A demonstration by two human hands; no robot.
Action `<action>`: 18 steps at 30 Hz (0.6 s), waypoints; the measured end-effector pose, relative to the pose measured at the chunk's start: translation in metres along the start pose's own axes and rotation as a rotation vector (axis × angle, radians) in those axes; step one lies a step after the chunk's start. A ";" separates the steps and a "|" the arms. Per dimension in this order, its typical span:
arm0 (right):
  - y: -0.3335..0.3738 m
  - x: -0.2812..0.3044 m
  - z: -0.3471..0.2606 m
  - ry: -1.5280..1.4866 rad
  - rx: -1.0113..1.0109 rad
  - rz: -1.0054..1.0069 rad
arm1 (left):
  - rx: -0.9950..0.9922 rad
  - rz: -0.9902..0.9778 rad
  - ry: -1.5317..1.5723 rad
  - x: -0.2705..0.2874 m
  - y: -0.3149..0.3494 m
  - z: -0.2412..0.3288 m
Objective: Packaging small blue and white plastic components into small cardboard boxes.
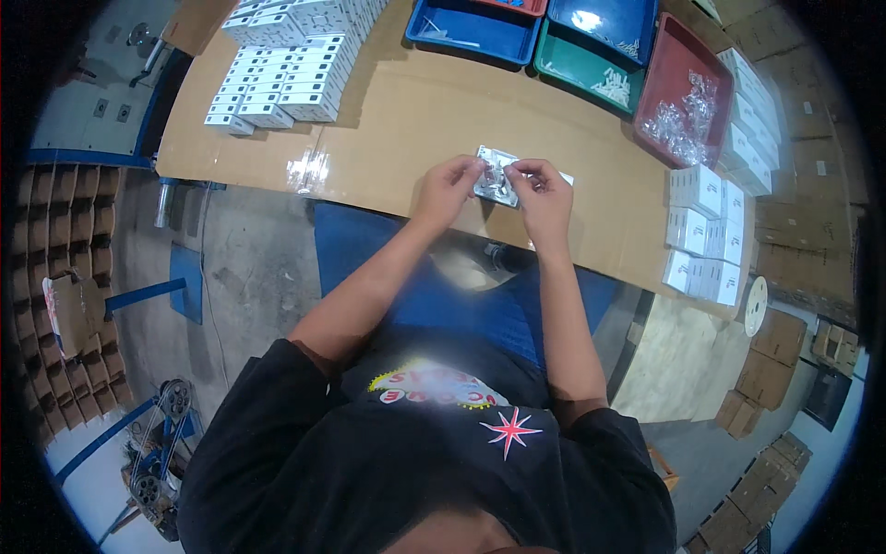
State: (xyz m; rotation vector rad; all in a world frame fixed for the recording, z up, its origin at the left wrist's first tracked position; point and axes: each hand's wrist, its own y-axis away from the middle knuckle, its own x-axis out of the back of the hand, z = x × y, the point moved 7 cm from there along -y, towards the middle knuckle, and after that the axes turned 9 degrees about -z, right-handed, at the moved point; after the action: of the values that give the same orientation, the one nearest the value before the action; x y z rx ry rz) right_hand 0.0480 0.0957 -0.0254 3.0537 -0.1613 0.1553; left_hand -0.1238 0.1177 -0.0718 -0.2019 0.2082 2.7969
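Observation:
Close to the near edge of the table, my left hand (448, 192) and my right hand (546, 201) face each other with thumbs and fingertips pinched. Between them is a small shiny clear plastic bag (496, 172), gripped at its two sides. A flat white and grey piece shows in or under the bag; which one I cannot tell. A bit of something white (566, 178) sticks out beside my right fingers, mostly hidden by them.
White boxes (314, 97) are stacked at the far left, with more white boxes (704, 198) at the right. Blue (475, 51), green (577, 83) and red (657, 138) trays of small parts and clear bags line the far right of the cardboard-covered table (388, 115).

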 end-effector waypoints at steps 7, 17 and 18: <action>0.000 -0.005 -0.006 0.130 0.012 0.030 | -0.016 -0.021 -0.011 -0.002 -0.001 0.001; -0.002 -0.017 0.000 0.103 0.023 0.033 | 0.038 -0.010 0.069 0.008 -0.003 -0.009; -0.002 -0.017 0.000 0.092 0.041 0.041 | 0.042 -0.005 0.061 0.009 -0.003 -0.009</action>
State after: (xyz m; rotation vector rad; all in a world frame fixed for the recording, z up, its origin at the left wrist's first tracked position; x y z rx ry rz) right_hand 0.0311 0.0995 -0.0275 3.0773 -0.2179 0.3054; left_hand -0.1298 0.1220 -0.0821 -0.2771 0.2802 2.7806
